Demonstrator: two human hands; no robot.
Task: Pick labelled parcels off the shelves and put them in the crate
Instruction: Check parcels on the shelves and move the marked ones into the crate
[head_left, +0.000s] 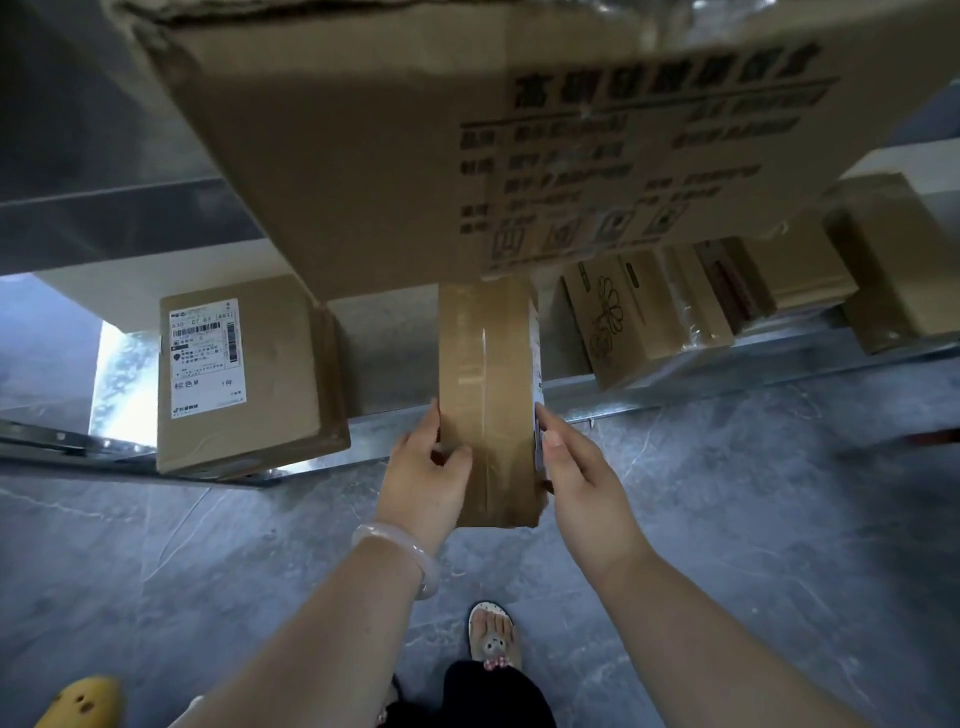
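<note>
A narrow brown cardboard parcel (485, 395), taped along its top, sticks out from the low metal shelf (675, 397) toward me. My left hand (423, 483) grips its left side with the thumb curled over the top. My right hand (576, 478) holds its right side, where the edge of a white label shows. A second parcel (270, 374) with a white shipping label on top sits on the shelf to the left. No crate is in view.
A big printed cardboard box (395, 135) overhangs from the shelf above, close to my head. More boxes, one with a flower drawing (618, 322), stand on the low shelf at right. Grey marbled floor (753, 493) lies below; my sandalled foot (491, 636) and a yellow object (83, 699) are near.
</note>
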